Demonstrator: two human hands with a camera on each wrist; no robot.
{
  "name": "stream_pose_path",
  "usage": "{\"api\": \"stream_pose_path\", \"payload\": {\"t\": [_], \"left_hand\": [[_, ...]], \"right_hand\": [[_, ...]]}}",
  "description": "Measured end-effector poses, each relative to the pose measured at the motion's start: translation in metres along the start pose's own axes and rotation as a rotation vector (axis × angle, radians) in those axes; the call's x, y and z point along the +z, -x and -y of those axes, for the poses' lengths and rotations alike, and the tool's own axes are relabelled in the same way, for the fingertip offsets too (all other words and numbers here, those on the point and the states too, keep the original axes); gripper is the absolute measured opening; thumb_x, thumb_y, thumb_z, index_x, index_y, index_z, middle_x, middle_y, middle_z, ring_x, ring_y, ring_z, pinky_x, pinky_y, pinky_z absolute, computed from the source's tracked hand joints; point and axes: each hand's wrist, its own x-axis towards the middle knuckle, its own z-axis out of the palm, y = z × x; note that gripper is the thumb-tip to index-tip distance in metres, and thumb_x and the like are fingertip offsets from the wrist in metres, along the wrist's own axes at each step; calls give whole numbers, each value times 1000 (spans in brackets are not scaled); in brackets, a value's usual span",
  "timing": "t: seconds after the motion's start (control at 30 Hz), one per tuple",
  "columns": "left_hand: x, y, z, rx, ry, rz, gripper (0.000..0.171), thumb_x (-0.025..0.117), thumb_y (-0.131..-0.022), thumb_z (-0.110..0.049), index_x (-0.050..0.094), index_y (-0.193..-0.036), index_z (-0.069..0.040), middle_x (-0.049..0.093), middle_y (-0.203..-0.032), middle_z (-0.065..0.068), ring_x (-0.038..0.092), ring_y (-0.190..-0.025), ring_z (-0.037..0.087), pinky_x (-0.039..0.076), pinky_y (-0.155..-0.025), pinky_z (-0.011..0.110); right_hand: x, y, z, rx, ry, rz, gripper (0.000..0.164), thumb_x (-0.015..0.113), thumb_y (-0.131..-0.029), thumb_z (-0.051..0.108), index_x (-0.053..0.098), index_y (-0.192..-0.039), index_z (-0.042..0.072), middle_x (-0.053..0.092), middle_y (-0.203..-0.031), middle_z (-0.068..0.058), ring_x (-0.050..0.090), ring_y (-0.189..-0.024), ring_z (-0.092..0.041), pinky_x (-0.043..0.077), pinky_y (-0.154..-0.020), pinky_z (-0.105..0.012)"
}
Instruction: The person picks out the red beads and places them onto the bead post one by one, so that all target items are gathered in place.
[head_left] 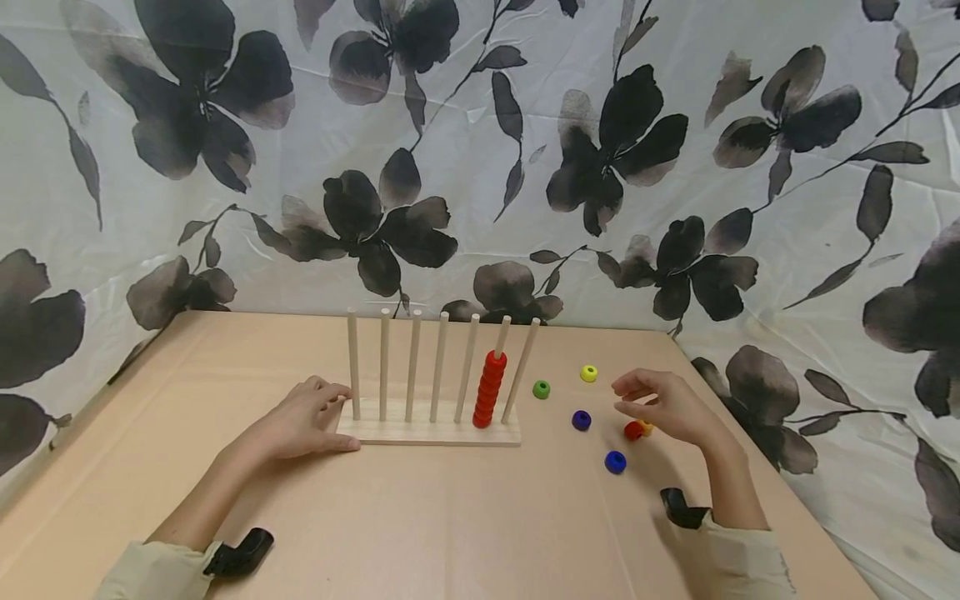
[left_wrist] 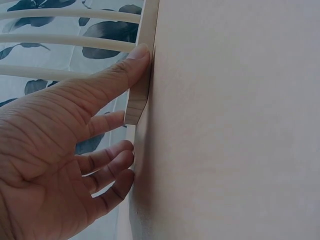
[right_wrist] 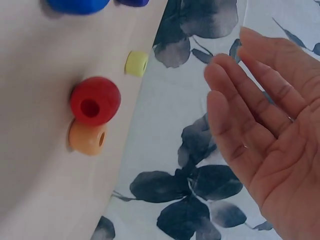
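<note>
A pale wooden peg stand (head_left: 427,432) with several upright pegs stands on the table. Red beads (head_left: 489,390) are stacked on its second peg from the right. My left hand (head_left: 303,418) holds the stand's left end, thumb along the front edge and index finger at the end of the base (left_wrist: 139,95). My right hand (head_left: 670,406) hovers over the table's right side, fingers slightly bent and nothing in them. Below it lie a red bead (right_wrist: 95,101) and an orange bead (right_wrist: 87,137), touching in the right wrist view.
Loose beads lie right of the stand: a green bead (head_left: 541,389), a yellow bead (head_left: 588,373), a dark blue bead (head_left: 581,420) and a blue bead (head_left: 615,462). A floral cloth (head_left: 480,167) hangs behind the table (head_left: 450,525) and along its right edge.
</note>
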Motion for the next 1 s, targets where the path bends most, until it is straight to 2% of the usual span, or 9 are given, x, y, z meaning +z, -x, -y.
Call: {"api": "stream_pose_path", "payload": {"t": [0.2,0.43,0.8,1.0], "left_hand": [[-1,0,0,4,-7,-4,82,90,-72,-51,61,-132,-4,56,-116,18,52,-103,32,45,-85,48],[-3,0,0,10,-5,-4,81,89,-72,-52,61,-132,-5,56,-120,21,52,-107,36,46,-88,53],[-1,-1,1,15,-6,-8,82,90,-72,-51,61,-132,-4,57,-118,19,52,-104,33,45,-86,48],[-2,0,-1,12,-2,-1,81,90,-73,-50,60,-133,-4,56,-119,20,52,-106,34,45,-88,51]], "right_hand": [[-5,3,-7,-1,-3,67,24,79,-91,14,70,-109,2,72,-105,-13,68,-94,-21,55,-79,-25],[-10,7,-15,30,-12,127,29,81,-87,9,69,-111,-2,73,-102,-13,66,-92,-19,53,-80,-24],[-9,11,-28,83,-93,200,33,82,-85,6,66,-111,-7,71,-102,-15,67,-93,-24,54,-79,-22],[-8,11,-32,96,-112,212,33,81,-85,4,65,-110,-8,71,-102,-15,67,-94,-25,54,-79,-21]]}}
